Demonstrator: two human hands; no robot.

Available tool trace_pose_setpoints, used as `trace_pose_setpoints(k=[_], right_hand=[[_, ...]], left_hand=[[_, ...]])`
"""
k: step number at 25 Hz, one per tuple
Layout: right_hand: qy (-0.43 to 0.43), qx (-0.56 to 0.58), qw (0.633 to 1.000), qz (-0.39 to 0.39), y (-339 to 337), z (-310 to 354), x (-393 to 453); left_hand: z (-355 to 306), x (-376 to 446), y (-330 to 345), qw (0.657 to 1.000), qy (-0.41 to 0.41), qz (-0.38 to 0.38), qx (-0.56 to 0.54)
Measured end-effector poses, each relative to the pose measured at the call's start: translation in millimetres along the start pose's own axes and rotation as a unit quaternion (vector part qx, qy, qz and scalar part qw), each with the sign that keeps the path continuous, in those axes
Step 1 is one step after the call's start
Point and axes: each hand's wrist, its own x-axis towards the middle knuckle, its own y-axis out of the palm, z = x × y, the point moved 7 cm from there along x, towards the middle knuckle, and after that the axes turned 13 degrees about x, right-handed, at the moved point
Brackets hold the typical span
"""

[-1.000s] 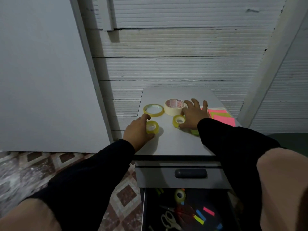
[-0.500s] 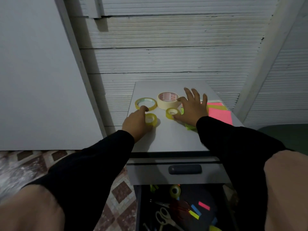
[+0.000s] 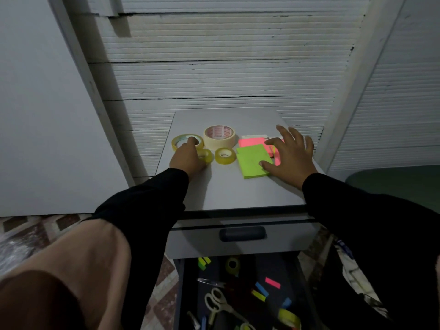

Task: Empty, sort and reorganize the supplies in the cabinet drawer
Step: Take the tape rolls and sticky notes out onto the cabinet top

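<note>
Tape rolls sit in a cluster on the left half of the grey cabinet top (image 3: 238, 194). We rest our left hand (image 3: 188, 156) over two of them: the fingertips reach into the flat, wide clear roll (image 3: 179, 139) at the far left, and the palm lies against a small yellowish roll (image 3: 206, 156) just near it. How far those fingers curl we cannot tell, as the back of the hand hides them. A second small roll (image 3: 225, 155) stands free just to the right, and the cream masking tape (image 3: 219, 136) lies behind it, farther from us. Our right hand (image 3: 289, 154) is spread with straight fingers on the right side of the top, the thumb touching the near right corner of the green sticky-note pad (image 3: 252, 160) and the fingers laid over the pink pads (image 3: 253, 142) beyond. Below the closed top drawer with its dark handle (image 3: 242, 233), the open drawer (image 3: 238, 294) holds white-handled scissors (image 3: 217, 302), another tape roll (image 3: 232, 264) and scattered coloured flags (image 3: 261, 290).
</note>
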Motion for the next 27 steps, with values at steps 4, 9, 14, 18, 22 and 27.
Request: trace_pose_setpoints(k=[4,9,14,18,22,27], right_hand=[[-0.005,0.012,1.0,0.002,-4.1,-0.5,-13.3],[-0.004,0.034,0.999,0.02,-14.0,6.0,-44.8],[-0.017,0.066,0.997,0.03,-28.3,8.7,-92.6],[-0.017,0.116,0.991,0.057,-30.1,0.0,-140.2],[-0.005,0.145,0.983,0.116,-11.8,-12.8,-184.4],[0.028,0.112,0.965,0.235,37.3,-31.9,-230.6]], left_hand=[[-1.2,-11.4,-7.3,1.0,0.01,-0.022,-0.016],[-15.7,-60.6,-17.1,0.996,0.061,-0.057,-0.016],[-33.4,-124.2,-8.4,0.992,0.113,-0.044,-0.036],[-39.0,-173.3,12.0,0.99,0.13,-0.023,-0.051],[-34.6,-214.2,45.3,0.99,0.129,0.026,-0.041],[-10.6,-254.0,100.8,0.988,0.125,0.092,0.008]])
